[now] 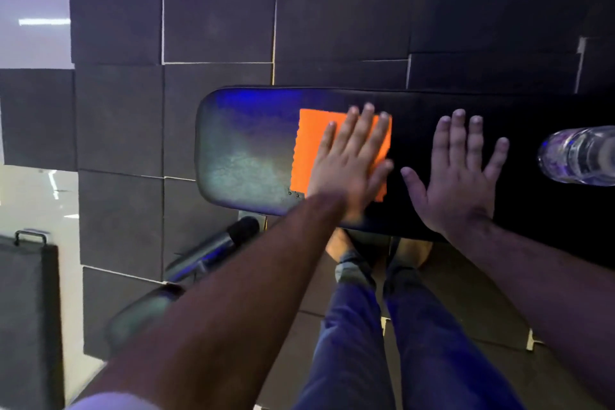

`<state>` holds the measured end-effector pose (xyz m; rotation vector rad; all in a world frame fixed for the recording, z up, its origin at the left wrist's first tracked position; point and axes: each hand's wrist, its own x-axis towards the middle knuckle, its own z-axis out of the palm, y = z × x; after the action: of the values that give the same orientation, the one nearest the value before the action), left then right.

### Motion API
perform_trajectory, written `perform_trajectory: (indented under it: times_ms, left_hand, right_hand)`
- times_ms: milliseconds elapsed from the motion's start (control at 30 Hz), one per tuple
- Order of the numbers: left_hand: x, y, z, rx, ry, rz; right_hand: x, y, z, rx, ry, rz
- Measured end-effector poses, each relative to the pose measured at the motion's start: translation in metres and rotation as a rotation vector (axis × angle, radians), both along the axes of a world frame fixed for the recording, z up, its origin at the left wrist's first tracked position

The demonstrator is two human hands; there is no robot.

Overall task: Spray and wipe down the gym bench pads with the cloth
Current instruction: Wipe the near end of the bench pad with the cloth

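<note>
A black padded gym bench [243, 156] runs left to right across the middle of the view, its left end glossy with reflected light. An orange cloth [309, 146] lies flat on the pad. My left hand [349, 160] presses flat on the cloth's right part, fingers spread and pointing away from me. My right hand [461, 173] rests palm-down on the bare pad just right of the cloth, fingers apart, holding nothing. A clear bottle [579, 155] sits on the pad at the right edge of the view, only partly visible.
Dark rubber floor tiles [216, 10] surround the bench. The bench frame with a foam roller [219, 246] sits below the pad's left end. My legs and bare feet [349, 253] stand against the near side. A dark panel with a handle [30, 276] stands at far left.
</note>
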<state>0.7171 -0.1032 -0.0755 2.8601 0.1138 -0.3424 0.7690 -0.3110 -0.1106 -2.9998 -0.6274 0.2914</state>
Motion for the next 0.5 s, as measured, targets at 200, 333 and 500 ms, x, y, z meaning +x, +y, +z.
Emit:
perform_trajectory:
  times_ms: [200,333,500]
  left_hand:
    - [-0.098,0.054,-0.008,0.023,0.082,0.238]
    - [-0.023,0.025,-0.006,0.008,0.018,0.821]
    - [-0.046,-0.036,-0.011,-0.002,-0.015,0.23]
  right_hand:
    - [-0.002,0.001,0.0,-0.001,0.004,0.004]
    - [-0.001,0.001,0.0,-0.007,0.004,0.004]
    - [-0.001,-0.002,0.004,0.019,-0.001,0.012]
